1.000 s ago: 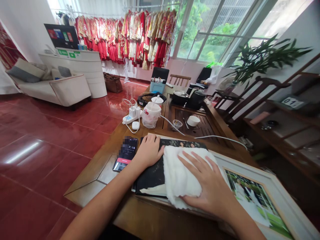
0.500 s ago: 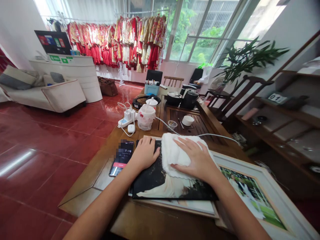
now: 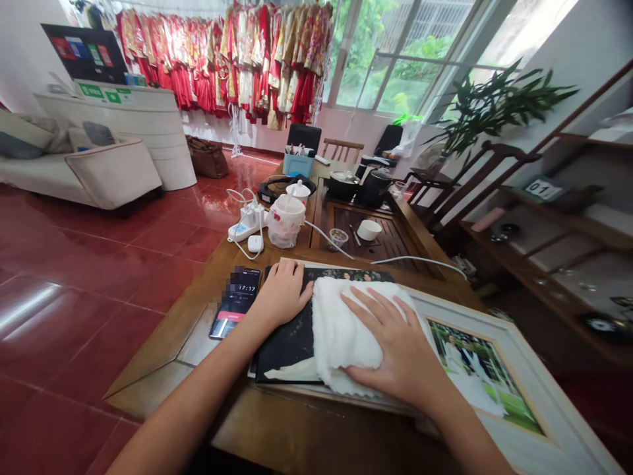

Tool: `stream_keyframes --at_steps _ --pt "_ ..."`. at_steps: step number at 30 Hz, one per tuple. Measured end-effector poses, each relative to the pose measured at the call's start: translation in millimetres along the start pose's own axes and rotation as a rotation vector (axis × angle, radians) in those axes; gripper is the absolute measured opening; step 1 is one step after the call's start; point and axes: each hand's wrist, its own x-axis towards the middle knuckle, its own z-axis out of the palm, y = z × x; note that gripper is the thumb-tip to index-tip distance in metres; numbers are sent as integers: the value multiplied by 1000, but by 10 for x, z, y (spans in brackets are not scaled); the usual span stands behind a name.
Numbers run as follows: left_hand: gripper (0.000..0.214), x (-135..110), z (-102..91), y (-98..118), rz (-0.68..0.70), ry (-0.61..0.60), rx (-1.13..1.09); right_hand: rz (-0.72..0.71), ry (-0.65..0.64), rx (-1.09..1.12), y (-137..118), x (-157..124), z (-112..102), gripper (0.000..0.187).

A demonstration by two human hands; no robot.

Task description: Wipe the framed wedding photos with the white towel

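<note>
A dark photo panel [image 3: 284, 349] lies flat on the wooden table [image 3: 277, 429], on top of other framed pieces. My left hand [image 3: 283, 292] rests on its upper left corner with the fingers stretched out. Under my right hand [image 3: 395, 343], whose fingers are spread flat, a folded white towel [image 3: 333, 323] is pressed against the panel. The towel covers much of the panel's right part and the picture there. To the right, partly behind my right forearm, lies a white-framed wedding photo [image 3: 484, 369].
Left of the panel is a phone [image 3: 236, 303]. Behind it stand a power strip [image 3: 246, 224], a plastic-wrapped cup [image 3: 287, 221] and a lidded white cup [image 3: 298, 190]. A white cable [image 3: 420, 260] crosses the tea tray [image 3: 356, 245], which holds a small white bowl [image 3: 368, 229].
My right hand and the towel have moved down the panel toward me, baring more of its top edge and covering more of its lower part. The left hand stays at the corner.
</note>
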Motion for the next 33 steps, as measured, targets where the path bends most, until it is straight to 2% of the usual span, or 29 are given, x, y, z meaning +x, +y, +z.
stream_keyframes --at_steps 7,10,13,21,25,28,33 --pt "33 4 -25 6 10 -22 -8 52 17 36 93 368 42 88" --pt "34 5 -34 15 -6 -25 -18 46 23 71 80 403 34 86" --pt "35 3 -33 21 -22 -22 -26 54 43 77 33 289 20 84" --pt "37 5 -30 17 -35 -19 -46 46 23 30 -215 -276 -89 86" --pt "39 2 -30 13 -20 -20 -31 47 30 13 -252 -373 -91 88" --pt "39 1 -26 12 -7 -19 -14 57 57 5 -191 -264 -44 86" --pt "36 2 -24 6 -1 -14 -9 93 96 18 -27 110 68 83"
